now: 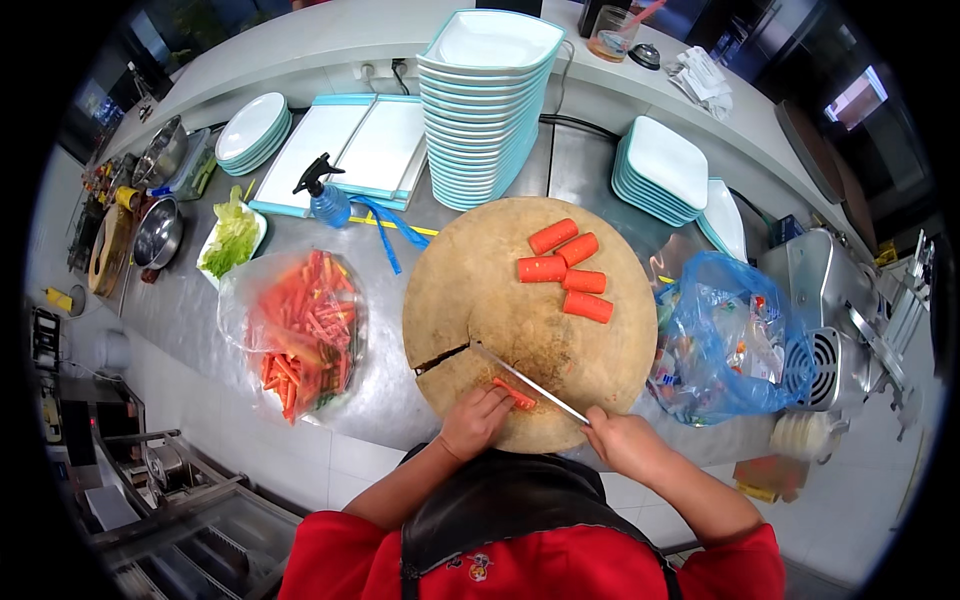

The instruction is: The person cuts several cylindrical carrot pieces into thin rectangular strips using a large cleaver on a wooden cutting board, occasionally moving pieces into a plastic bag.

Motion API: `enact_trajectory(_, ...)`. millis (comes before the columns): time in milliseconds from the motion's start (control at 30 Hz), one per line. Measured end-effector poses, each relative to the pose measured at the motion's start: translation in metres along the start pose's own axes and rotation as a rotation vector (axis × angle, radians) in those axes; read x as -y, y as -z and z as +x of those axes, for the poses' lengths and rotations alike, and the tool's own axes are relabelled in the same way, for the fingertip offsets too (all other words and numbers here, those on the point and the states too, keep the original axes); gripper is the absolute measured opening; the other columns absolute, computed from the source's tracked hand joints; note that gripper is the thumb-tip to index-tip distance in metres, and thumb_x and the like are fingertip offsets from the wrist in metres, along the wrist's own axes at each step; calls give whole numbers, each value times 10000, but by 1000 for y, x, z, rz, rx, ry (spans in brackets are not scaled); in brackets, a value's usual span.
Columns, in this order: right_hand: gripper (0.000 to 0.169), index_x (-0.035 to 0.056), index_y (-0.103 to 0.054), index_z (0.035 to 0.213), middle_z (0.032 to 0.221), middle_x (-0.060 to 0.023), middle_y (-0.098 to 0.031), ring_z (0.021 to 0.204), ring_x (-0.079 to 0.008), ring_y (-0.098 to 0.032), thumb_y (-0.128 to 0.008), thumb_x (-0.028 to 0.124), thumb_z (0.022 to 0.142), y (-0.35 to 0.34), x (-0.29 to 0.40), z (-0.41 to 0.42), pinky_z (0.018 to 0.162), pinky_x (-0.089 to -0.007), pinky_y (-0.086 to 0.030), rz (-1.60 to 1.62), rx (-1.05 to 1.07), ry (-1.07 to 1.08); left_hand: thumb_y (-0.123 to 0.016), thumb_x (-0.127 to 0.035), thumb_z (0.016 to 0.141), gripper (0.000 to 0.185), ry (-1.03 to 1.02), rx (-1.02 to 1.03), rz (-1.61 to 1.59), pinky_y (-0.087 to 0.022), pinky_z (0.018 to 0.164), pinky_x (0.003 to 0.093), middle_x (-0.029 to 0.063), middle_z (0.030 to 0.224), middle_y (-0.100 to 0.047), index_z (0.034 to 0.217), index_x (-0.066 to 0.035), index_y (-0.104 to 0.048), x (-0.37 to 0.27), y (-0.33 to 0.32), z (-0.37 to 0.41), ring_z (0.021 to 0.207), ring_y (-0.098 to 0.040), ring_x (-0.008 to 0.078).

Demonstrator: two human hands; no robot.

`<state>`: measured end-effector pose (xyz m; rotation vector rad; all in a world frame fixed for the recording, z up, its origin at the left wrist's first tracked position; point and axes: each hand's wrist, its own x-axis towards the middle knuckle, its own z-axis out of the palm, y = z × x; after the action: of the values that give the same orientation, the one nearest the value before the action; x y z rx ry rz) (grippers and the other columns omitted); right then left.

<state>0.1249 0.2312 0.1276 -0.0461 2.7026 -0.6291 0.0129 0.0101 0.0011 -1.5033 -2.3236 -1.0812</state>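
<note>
On a round wooden chopping block (pixel 472 262), my left hand (pixel 475 421) presses its fingertips on a piece of carrot (pixel 516 394) near the front edge. My right hand (pixel 626 444) grips the handle of a knife (pixel 534 384). The blade runs diagonally across the block, just beyond that carrot piece, and is seen almost edge-on. Several peeled carrot chunks (pixel 553 237) lie grouped on the block's far right. A dark crack (pixel 442 358) splits the block's left side. Left of the block, cut carrot sticks (pixel 319 300) fill a clear plastic bag (pixel 240 300).
A tall stack of plates (pixel 480 120) rises behind the block, with shorter stacked plates (pixel 664 169) to its right. A blue plastic bag (pixel 705 322) borders the block's right side. Beyond the carrot sticks are a spray bottle (pixel 328 204) and lettuce (pixel 231 236) on a dish.
</note>
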Motion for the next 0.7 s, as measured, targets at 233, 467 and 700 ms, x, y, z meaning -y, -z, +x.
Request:
enact_trajectory(233,133,1,-447,926,866,-238,-612,660,-412,-623,-463,123,875,-2,16,-12,564,-497,-498,-86,155,-68,-628,-52,728,267,-4,5,14,-500,809,325,111,1032,-621,987,5,-655,0,-2,-6,955,-595,263)
enact_trajectory(467,130,3,-449,938,830,-239,-612,676,-423,-619,-471,111,870,-20,17,18,586,-496,-500,-58,149,-73,-627,-42,722,253,8,36,-26,-511,765,330,100,1010,-622,970,1,-656,0,-2,-7,917,-597,249)
enact_trajectory(700,208,3,-438,907,718,-211,-604,668,-412,-608,-478,206,937,-6,6,0,578,-504,-481,51,34,-29,-650,-2,706,222,25,-35,-53,-522,752,333,96,979,-625,928,-14,-651,-2,4,-5,904,-608,258)
